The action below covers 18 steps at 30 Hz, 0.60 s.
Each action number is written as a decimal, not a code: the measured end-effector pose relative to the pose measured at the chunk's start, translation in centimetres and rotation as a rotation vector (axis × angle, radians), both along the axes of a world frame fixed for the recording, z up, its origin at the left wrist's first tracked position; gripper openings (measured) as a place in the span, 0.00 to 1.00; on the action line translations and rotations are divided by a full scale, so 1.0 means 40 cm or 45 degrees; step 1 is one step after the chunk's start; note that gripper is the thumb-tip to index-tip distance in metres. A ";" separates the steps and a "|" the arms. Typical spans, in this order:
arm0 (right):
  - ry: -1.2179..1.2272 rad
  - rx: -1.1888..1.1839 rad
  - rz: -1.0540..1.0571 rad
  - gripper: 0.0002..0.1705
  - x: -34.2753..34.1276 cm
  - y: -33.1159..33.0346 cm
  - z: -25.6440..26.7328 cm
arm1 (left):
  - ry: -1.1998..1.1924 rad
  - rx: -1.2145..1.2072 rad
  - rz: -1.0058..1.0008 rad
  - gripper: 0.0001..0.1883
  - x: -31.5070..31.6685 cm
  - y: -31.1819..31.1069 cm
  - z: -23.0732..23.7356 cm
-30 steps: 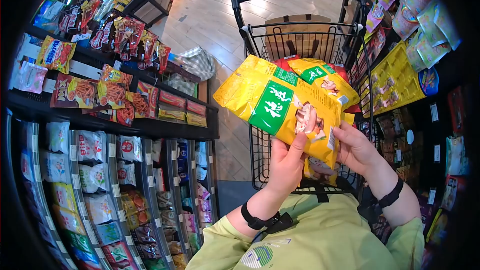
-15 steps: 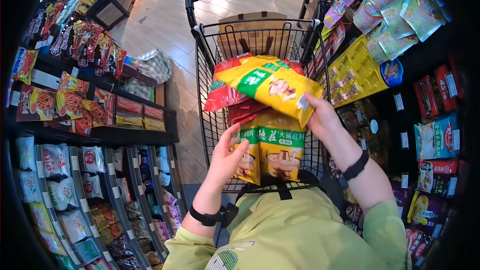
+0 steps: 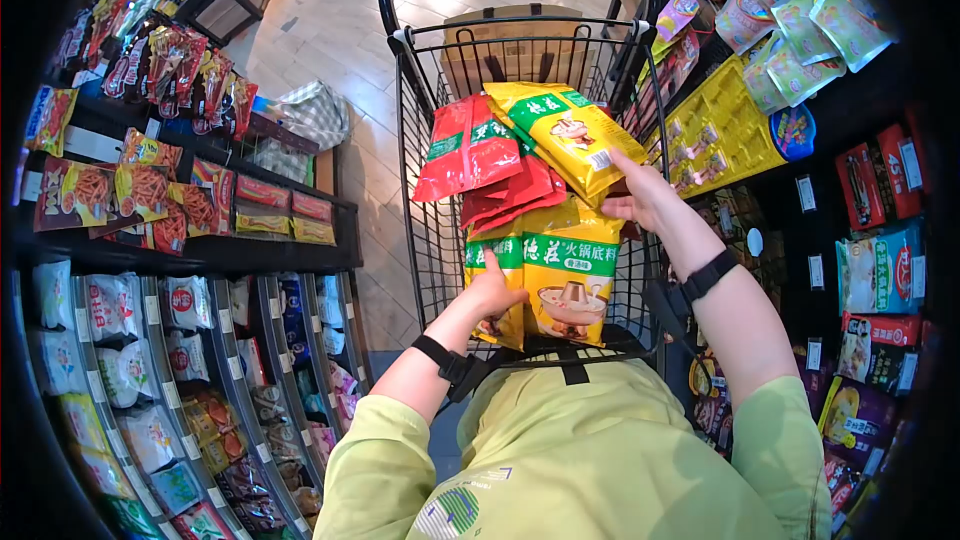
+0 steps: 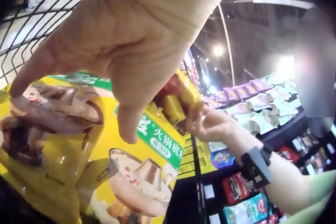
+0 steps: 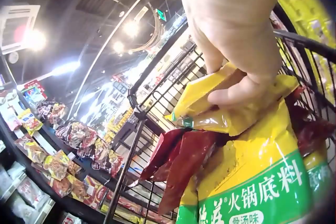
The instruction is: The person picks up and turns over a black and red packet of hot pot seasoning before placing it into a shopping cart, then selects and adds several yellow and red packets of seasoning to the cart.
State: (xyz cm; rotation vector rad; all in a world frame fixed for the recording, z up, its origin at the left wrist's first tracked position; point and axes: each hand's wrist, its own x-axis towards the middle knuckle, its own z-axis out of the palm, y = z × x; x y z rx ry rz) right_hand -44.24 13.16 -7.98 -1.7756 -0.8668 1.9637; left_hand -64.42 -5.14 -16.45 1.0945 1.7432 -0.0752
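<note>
My right hand [image 3: 645, 195] grips the lower right corner of a yellow hot pot base packet [image 3: 560, 135], which lies tilted over the pile in the shopping cart [image 3: 400, 120]. In the right wrist view, the thumb [image 5: 231, 95] lies across that packet. My left hand [image 3: 485, 295] spreads over another yellow packet [image 4: 58, 145] standing at the cart's near end. Its thumb [image 4: 128, 124] stretches towards a neighbouring yellow packet [image 3: 570, 280] with a green band. Red packets [image 3: 470, 150] lie at the pile's left and middle.
A cardboard box [image 3: 515, 45] shows beyond the cart's far basket wall. Snack shelves [image 3: 300, 275] run along the left. Hanging pouches [image 3: 800, 30], a yellow display [image 3: 715, 130] and more shelved packets [image 3: 880, 270] line the right side.
The yellow packet held in both hands has gone down onto the pile and turned, now held by the right hand alone. My left hand let go and moved down to the packets at the near end.
</note>
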 end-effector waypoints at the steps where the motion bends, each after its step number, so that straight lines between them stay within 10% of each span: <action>1: 0.001 0.003 -0.003 0.28 0.007 -0.009 0.011 | 0.001 0.003 -0.003 0.64 -0.004 0.004 0.015; 13: 0.132 0.302 0.816 0.22 0.064 -0.194 0.102 | -1.949 0.047 0.603 0.32 -0.160 -0.093 0.403; 18: 0.172 0.241 0.650 0.29 0.041 -0.228 0.155 | -1.849 0.725 0.950 0.31 -0.070 -0.104 0.461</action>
